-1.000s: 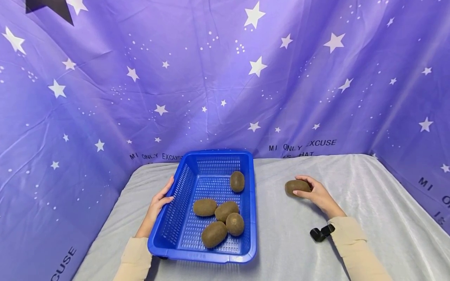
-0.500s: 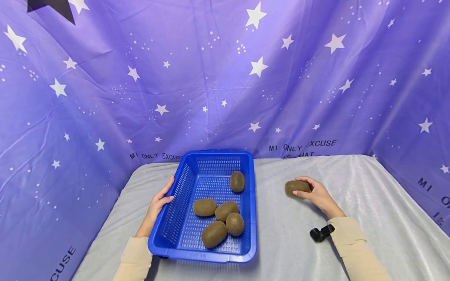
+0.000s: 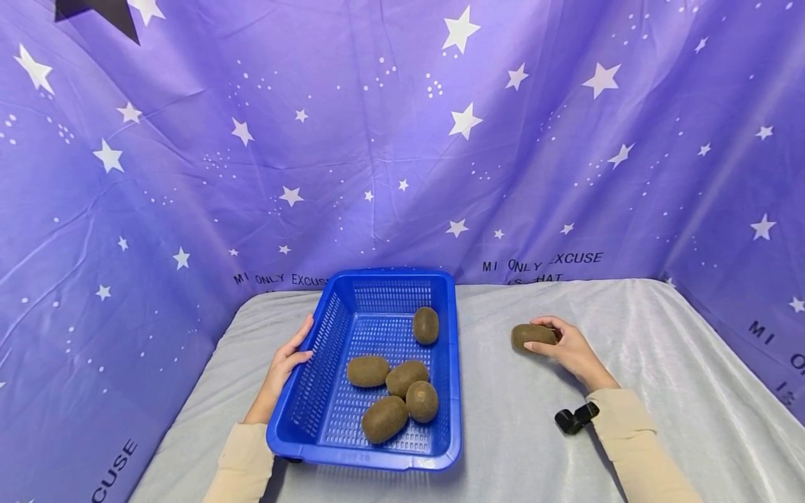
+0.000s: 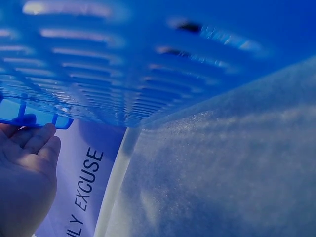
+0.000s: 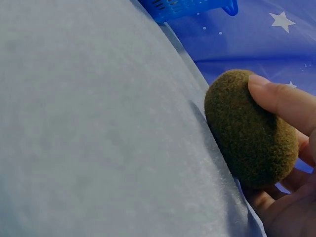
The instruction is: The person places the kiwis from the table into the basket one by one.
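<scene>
A blue plastic basket (image 3: pixel 365 457) with slotted walls stands left of centre on the cloth. Inside it lie several brown fuzzy kiwis (image 3: pixel 385 419), most of them grouped toward the near end and one kiwi (image 3: pixel 425 325) by the right wall. At the basket's left side, my left hand (image 3: pixel 279 367) holds the rim; the left wrist view has its fingers (image 4: pixel 42 143) just under that rim. Off to the right, my right hand (image 3: pixel 572 351) grips another kiwi (image 5: pixel 249 131) between thumb and fingers, low over the cloth. Whether this kiwi touches the cloth, I cannot tell.
A pale grey cloth (image 3: pixel 503 433) covers the table. Purple star-printed curtains (image 3: pixel 377 140) hang behind it and at both sides. A black device (image 3: pixel 575 419) is strapped at the right wrist.
The view has shifted very slightly. Both hands, the basket and the kiwis keep the same places.
</scene>
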`<state>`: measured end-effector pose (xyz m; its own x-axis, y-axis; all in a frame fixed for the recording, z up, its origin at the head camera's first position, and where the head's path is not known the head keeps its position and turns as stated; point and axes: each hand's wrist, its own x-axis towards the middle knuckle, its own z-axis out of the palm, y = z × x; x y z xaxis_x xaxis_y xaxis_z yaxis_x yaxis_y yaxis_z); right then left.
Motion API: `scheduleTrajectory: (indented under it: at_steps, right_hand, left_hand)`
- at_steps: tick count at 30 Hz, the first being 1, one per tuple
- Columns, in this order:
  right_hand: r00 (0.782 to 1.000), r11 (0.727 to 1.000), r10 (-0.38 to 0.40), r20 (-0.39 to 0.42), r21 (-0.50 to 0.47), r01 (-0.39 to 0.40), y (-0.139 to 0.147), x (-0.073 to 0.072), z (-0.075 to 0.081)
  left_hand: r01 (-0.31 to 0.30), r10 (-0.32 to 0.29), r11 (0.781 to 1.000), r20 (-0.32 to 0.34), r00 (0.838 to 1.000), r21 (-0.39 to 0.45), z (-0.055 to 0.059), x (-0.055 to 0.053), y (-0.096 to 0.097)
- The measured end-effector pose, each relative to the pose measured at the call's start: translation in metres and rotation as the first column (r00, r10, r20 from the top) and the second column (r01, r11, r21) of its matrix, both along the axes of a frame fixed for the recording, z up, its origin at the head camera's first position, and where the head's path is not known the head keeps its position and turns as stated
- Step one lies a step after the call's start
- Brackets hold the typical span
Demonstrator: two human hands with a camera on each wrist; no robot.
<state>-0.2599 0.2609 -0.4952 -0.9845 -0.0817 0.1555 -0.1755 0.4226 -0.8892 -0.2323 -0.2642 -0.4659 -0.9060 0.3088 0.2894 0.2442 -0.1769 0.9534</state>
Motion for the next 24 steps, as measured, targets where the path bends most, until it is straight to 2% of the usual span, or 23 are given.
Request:
scheduleTrajectory:
  at_steps: [8,17,24]
  right_hand:
    - [1.0,0.999,0.028,0.007,-0.025,-0.028,-0.006,0.004,0.011]
    - [0.997,0.998,0.06,-0.044,-0.009,-0.06,-0.018,0.006,0.027]
    - [0.998,0.998,0.062,-0.025,-0.018,-0.063,-0.025,0.008,0.037]
  left_hand:
    - [-0.007,0.007,1.0,0.017,1.0,-0.008,0.0,0.001,-0.001]
    - [-0.013,0.013,1.0,0.03,0.999,-0.012,0.001,0.001,-0.001]
    - [0.0,0.0,1.0,0.053,0.999,0.0,0.002,0.002,0.0]
